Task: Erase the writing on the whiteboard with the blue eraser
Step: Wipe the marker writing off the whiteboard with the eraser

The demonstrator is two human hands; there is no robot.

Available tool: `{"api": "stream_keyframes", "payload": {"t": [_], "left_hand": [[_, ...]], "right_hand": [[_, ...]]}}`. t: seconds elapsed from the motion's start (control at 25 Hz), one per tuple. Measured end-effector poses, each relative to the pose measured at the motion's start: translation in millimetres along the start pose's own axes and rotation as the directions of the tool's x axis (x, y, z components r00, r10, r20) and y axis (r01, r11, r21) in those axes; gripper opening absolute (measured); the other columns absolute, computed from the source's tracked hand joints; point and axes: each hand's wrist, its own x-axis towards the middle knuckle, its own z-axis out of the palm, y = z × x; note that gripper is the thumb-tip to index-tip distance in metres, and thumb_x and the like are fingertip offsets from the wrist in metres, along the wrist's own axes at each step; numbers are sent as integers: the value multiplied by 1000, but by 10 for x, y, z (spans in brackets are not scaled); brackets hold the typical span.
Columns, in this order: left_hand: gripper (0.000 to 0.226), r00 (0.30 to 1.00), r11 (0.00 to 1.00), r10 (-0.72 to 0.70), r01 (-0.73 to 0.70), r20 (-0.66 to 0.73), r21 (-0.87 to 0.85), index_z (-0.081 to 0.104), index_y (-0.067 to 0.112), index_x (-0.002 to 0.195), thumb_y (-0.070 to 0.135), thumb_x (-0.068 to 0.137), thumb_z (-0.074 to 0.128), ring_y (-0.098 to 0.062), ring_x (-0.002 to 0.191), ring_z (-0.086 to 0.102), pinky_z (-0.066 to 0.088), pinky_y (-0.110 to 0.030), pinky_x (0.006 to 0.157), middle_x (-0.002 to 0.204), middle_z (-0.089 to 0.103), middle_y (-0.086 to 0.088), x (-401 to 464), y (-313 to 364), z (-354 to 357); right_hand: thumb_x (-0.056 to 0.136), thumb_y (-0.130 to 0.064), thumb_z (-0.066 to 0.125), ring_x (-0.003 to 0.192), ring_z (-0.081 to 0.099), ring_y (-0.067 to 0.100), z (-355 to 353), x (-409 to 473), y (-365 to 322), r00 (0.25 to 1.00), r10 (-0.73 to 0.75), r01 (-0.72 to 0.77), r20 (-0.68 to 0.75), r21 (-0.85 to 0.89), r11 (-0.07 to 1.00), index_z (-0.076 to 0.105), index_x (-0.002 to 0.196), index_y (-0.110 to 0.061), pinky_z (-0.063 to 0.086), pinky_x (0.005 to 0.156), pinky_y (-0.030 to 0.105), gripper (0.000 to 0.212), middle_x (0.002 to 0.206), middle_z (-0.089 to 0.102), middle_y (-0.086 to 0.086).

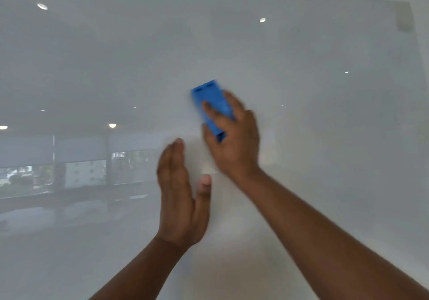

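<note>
A glossy whiteboard fills almost the whole view. My right hand grips the blue eraser and presses it flat against the board near the middle, tilted with its upper end to the left. My left hand is held edge-on just below and left of the eraser, fingers straight and together, thumb out, holding nothing. I see no writing on the board; the picture is blurred by motion.
The board's surface mirrors ceiling lights and windows of the room behind me. The board's right edge meets a white wall at the far right.
</note>
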Motion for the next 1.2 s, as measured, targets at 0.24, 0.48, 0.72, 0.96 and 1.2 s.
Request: {"api": "stream_keyframes", "payload": {"t": [0.24, 0.48, 0.72, 0.96, 1.2], "left_hand": [[59, 802, 845, -513, 412, -305, -341, 60, 11, 136, 47, 98, 32, -13, 127, 55, 43, -33, 111, 136, 59, 3, 342, -47, -443], [24, 959, 966, -222, 241, -175, 97, 70, 12, 109, 20, 95, 54, -21, 113, 58, 42, -34, 107, 114, 64, 1, 311, -170, -377], [27, 973, 837, 208, -231, 101, 496, 66, 7, 124, 13, 100, 56, -39, 125, 50, 38, -44, 102, 134, 60, -15, -205, -198, 22], [45, 989, 929, 127, -146, 78, 341, 60, 1, 133, -8, 92, 43, -35, 132, 42, 34, -36, 115, 141, 53, -21, -187, -208, -31], [38, 974, 975, -200, 209, -108, 73, 56, 4, 134, 7, 102, 36, -15, 120, 41, 37, -36, 112, 129, 43, 3, -108, -114, -258]], "right_hand": [[89, -25, 73, 94, 57, 25, -117, -1218, -454, 924, -257, 233, 284, 118, 965, 74, 117, -37, 46, 81, 41, 31, 148, 56, -1], [96, -28, 60, 101, 61, 23, -429, -1840, -310, 733, -522, 479, 436, 215, 851, 66, 128, -42, 42, 85, 41, 36, 148, 57, -4], [89, -24, 75, 97, 64, 37, -1187, -1845, 852, 965, -182, 205, 191, -109, 973, 66, 125, -27, 53, 83, 46, 37, 137, 61, 19], [96, -33, 66, 114, 52, 29, -1287, -994, 1452, 935, 296, -338, -196, -235, 911, 59, 135, -25, 48, 94, 43, 41, 148, 50, 13], [84, -24, 77, 103, 50, 22, -517, -673, 438, 997, 51, -51, -54, 3, 999, 52, 126, -17, 42, 89, 35, 49, 144, 59, 13]]}}
